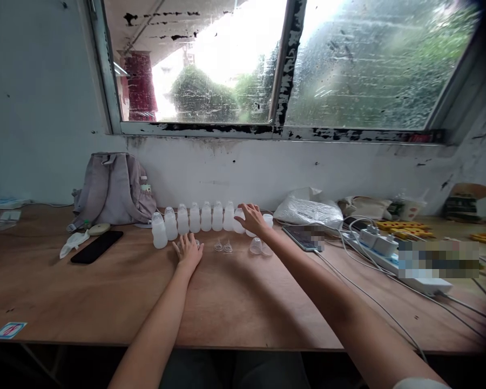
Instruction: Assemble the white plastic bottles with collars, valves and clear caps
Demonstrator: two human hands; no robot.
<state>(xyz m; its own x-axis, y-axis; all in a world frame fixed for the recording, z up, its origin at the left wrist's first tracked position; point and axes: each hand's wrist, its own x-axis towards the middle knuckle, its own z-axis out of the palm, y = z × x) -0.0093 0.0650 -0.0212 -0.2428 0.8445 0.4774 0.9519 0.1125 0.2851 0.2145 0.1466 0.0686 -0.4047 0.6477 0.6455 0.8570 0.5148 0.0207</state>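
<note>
A row of several frosted baby bottles (pixel 206 217) with clear caps stands upright along the back of the table. My right hand (pixel 252 219) is at the right part of this row, its thumb and fingers curled around the upper part of a baby bottle (pixel 238 227). In front of the row, my left hand (pixel 189 253) rests low on the table with fingers spread, partly covering small clear pieces. Two clear bottle nipples (pixel 223 247) lie between my hands. Beneath my right wrist sit clear bottle caps (pixel 255 247). Another bottle is partly hidden behind that hand.
A black phone (pixel 96 247), a crumpled tissue (pixel 73 244) and a grey backpack (pixel 114 186) are on the left. To the right are a charging phone (pixel 302 238), a plastic-wrapped package (pixel 310 209), and a white power strip (pixel 423 282) with trailing cables.
</note>
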